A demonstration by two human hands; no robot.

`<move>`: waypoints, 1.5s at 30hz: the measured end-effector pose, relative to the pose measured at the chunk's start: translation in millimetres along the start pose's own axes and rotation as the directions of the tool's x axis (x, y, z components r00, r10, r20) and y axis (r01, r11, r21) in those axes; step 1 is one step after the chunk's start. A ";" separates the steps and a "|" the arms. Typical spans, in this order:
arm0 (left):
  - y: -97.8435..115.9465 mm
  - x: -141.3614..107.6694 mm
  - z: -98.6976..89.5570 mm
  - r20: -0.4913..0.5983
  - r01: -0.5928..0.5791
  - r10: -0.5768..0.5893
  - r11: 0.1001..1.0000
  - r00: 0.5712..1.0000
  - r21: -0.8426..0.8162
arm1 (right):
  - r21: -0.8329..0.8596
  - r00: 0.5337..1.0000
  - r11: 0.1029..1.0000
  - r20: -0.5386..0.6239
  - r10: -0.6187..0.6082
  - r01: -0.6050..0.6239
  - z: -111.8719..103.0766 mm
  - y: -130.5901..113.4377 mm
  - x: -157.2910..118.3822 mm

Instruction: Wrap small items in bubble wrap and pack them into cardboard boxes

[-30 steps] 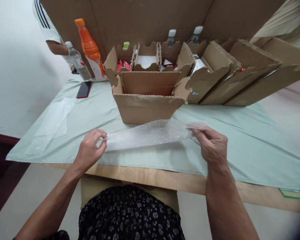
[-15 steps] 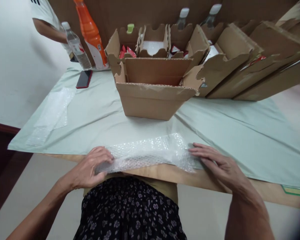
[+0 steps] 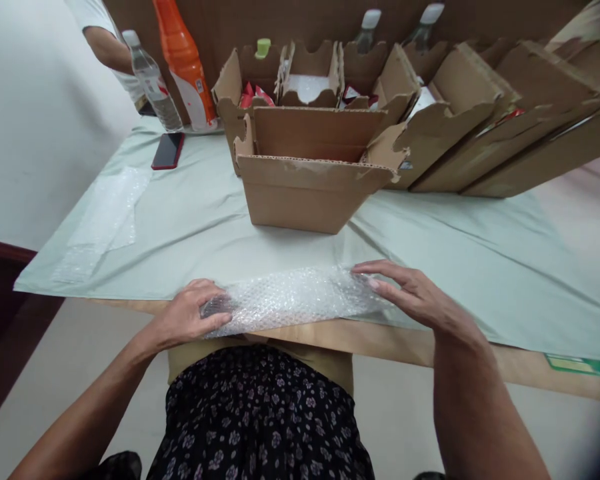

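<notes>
A long strip of bubble wrap (image 3: 290,300) lies folded along the front edge of the table. My left hand (image 3: 193,313) is at its left end, fingers curled over the far side and thumb along the near side, with the wrap between them. At the other end my right hand (image 3: 410,290) holds the wrap between fingertips and thumb, its fingers fairly straight. Whether anything lies inside the wrap I cannot tell. Just beyond stands an open cardboard box (image 3: 295,193), its inside mostly hidden by the front wall.
Behind stand several open cardboard boxes (image 3: 455,113) with red and white things inside. More bubble wrap (image 3: 105,213) lies at the left, near a phone (image 3: 168,151), a clear bottle (image 3: 155,87) and an orange bottle (image 3: 185,73). Another person's arm (image 3: 107,50) shows at the upper left.
My right hand has moved left and slightly away from me, onto the wrap's right end. The wrap's near flap at the right is now folded up, and my left thumb has shifted along its edge.
</notes>
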State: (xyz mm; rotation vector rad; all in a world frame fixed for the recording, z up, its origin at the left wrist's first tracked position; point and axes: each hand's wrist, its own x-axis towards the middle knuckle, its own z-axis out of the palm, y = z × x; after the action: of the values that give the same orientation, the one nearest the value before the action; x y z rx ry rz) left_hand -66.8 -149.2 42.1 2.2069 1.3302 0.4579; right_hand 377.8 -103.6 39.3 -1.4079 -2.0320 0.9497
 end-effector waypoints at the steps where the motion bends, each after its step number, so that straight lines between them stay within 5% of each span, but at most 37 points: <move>1: -0.1 -1.5 1.8 -0.008 0.007 -0.007 1.000 1.000 0.015 | 0.041 1.000 0.999 0.018 -0.013 0.012 -0.6 -0.9 -0.5; 5: -5.7 -5.8 4.9 -0.084 -0.007 0.010 0.999 0.996 0.039 | 0.213 0.996 0.975 -0.060 -0.058 0.070 -3.1 13.1 -12.1; 9: -11.8 9.3 -1.6 -0.203 -0.051 0.077 0.990 0.976 0.129 | 0.050 0.999 0.998 -0.020 0.032 -0.031 4.4 18.3 -14.8; 12: -1.8 32.2 -17.6 -0.296 -0.085 0.149 0.972 0.943 0.220 | 0.019 0.987 0.998 -0.151 0.062 -0.060 12.9 -3.2 -10.4; 14: 12.7 44.8 -33.0 -0.409 -0.103 0.202 0.962 0.890 0.251 | 0.051 0.918 0.999 -0.395 0.025 -0.005 14.9 -25.4 -11.6; 17: 30.2 49.7 -51.4 -0.575 -0.131 0.261 0.957 0.776 0.258 | 0.046 0.666 0.987 -0.743 -0.069 0.154 13.2 -51.5 -23.7; 18: 31.1 47.3 -53.1 -0.583 -0.153 0.280 0.954 0.763 0.258 | 0.035 0.624 0.977 -0.775 -0.106 0.209 12.8 -54.5 -29.3; 19: 28.6 43.4 -51.7 -0.559 -0.185 0.302 0.949 0.772 0.256 | 0.028 0.635 0.967 -0.758 -0.146 0.255 13.2 -54.1 -34.8; 23: -5.8 18.8 -21.9 -0.346 -0.270 0.315 0.947 0.884 0.173 | -0.021 0.897 0.960 -0.352 -0.267 0.278 25.4 -26.9 -50.9; 25: -23.0 6.1 -3.4 -0.295 -0.252 0.273 0.962 0.916 0.108 | -0.069 0.941 0.958 -0.180 -0.286 0.278 35.2 -10.6 -55.8; 30: -31.5 -7.0 13.6 -0.303 -0.207 0.213 0.977 0.929 0.051 | -0.082 0.966 0.973 -0.128 -0.225 0.216 48.9 4.5 -60.4; 37: -35.9 0.9 0.9 -0.245 -0.064 0.100 0.987 0.964 0.149 | -0.303 0.959 0.936 -0.161 -0.234 0.177 56.5 3.6 -47.2; 45: -27.0 20.6 -24.6 -0.386 0.149 -0.071 0.973 0.920 0.178 | -0.193 0.953 0.979 -0.276 -0.122 0.069 45.4 -8.1 -28.4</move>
State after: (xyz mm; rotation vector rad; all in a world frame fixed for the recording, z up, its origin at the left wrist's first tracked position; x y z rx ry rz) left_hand -89.5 -114.2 46.6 2.2669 1.7641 0.7649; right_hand 350.2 -144.1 16.3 -1.4312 -1.9822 0.4945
